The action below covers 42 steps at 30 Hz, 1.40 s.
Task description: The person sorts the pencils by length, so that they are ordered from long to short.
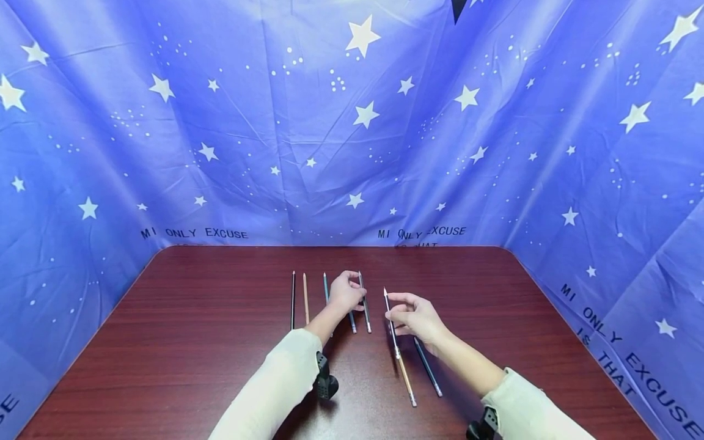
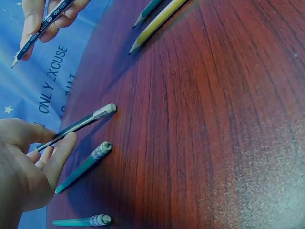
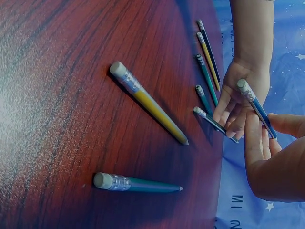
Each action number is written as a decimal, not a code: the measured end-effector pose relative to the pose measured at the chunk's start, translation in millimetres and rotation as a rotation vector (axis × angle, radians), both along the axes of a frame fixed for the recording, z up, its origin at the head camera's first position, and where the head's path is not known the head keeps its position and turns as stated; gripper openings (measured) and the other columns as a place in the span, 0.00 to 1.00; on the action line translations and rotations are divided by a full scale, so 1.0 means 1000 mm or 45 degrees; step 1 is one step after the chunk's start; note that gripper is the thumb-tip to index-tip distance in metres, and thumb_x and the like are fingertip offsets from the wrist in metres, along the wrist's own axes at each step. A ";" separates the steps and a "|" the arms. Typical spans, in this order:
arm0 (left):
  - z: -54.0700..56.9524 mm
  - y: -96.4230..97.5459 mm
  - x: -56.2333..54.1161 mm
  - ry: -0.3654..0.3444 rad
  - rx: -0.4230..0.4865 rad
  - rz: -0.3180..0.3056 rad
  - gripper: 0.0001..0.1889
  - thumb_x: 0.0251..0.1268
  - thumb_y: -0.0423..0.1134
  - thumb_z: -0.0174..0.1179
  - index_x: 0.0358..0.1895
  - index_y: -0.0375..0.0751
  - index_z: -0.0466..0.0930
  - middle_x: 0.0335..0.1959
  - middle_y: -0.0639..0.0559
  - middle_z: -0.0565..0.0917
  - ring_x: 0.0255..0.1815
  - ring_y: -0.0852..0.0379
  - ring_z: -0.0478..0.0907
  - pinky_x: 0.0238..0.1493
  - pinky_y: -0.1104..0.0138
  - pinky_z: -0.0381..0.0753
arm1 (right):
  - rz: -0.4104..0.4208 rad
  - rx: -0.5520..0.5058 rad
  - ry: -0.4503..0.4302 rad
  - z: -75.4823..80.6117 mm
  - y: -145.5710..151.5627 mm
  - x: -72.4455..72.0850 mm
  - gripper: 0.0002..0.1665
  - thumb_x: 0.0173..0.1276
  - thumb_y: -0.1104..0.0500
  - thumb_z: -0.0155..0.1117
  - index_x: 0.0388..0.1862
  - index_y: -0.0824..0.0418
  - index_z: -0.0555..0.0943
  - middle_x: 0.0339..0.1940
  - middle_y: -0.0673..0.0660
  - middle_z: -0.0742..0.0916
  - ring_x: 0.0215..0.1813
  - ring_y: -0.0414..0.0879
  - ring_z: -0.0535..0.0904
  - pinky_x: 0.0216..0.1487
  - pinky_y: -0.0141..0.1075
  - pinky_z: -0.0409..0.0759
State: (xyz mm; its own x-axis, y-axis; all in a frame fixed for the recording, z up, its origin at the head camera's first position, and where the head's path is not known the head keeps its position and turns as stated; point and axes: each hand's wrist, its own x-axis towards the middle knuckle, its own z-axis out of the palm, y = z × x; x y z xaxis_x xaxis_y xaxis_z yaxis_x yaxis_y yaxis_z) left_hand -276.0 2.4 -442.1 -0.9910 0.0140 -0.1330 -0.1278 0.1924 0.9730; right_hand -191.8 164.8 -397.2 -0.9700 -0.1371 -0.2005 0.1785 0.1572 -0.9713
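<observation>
One pencil [image 3: 257, 109] sits between the right fingers [image 3: 288, 124].

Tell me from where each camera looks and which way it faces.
Head: on the person's head, facing forward and down at the table; left hand, right hand and sleeves show.
Left wrist: on that wrist, facing its hand and dark pencil; both hands show.
Right wrist: on that wrist, facing its hand and blue pencil; both hands, left forearm show.
Both wrist views share a yellow pencil.
</observation>
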 end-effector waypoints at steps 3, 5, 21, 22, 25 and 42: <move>0.000 0.002 -0.002 -0.008 -0.031 -0.012 0.23 0.55 0.23 0.59 0.56 0.35 0.70 0.34 0.45 0.75 0.20 0.58 0.75 0.20 0.66 0.84 | 0.002 -0.004 0.005 0.000 0.001 0.000 0.30 0.60 0.68 0.60 0.62 0.70 0.67 0.26 0.46 0.82 0.27 0.37 0.77 0.31 0.30 0.82; -0.001 0.003 -0.004 -0.011 -0.055 -0.022 0.23 0.55 0.24 0.59 0.56 0.35 0.70 0.35 0.44 0.76 0.21 0.58 0.76 0.20 0.66 0.84 | 0.003 -0.006 0.004 0.000 0.001 -0.001 0.30 0.60 0.68 0.60 0.62 0.70 0.67 0.26 0.46 0.82 0.27 0.37 0.77 0.31 0.30 0.82; -0.008 0.005 -0.016 -0.096 -0.098 -0.030 0.22 0.53 0.21 0.59 0.53 0.32 0.70 0.32 0.38 0.81 0.23 0.54 0.79 0.21 0.65 0.84 | -0.032 0.002 0.017 -0.002 0.005 -0.005 0.29 0.60 0.69 0.59 0.61 0.71 0.68 0.26 0.46 0.82 0.26 0.38 0.78 0.30 0.30 0.82; -0.008 0.005 -0.016 -0.103 -0.099 -0.023 0.22 0.52 0.21 0.59 0.53 0.32 0.71 0.32 0.38 0.81 0.23 0.54 0.79 0.21 0.65 0.84 | -0.035 0.004 0.018 -0.002 0.005 -0.006 0.29 0.60 0.69 0.59 0.61 0.71 0.68 0.26 0.46 0.82 0.26 0.38 0.78 0.30 0.30 0.82; -0.009 0.005 -0.016 -0.113 -0.114 -0.014 0.22 0.52 0.21 0.60 0.53 0.31 0.71 0.31 0.38 0.80 0.22 0.54 0.79 0.21 0.66 0.84 | -0.045 0.007 0.020 -0.003 0.006 -0.007 0.29 0.60 0.69 0.59 0.61 0.71 0.68 0.26 0.47 0.81 0.26 0.38 0.78 0.30 0.29 0.82; -0.005 0.009 -0.011 0.038 -0.466 -0.043 0.19 0.55 0.28 0.60 0.52 0.30 0.73 0.40 0.34 0.81 0.21 0.51 0.84 0.16 0.73 0.80 | -0.117 0.019 0.017 -0.008 0.012 -0.018 0.30 0.58 0.69 0.61 0.61 0.69 0.70 0.25 0.46 0.81 0.25 0.38 0.77 0.28 0.29 0.82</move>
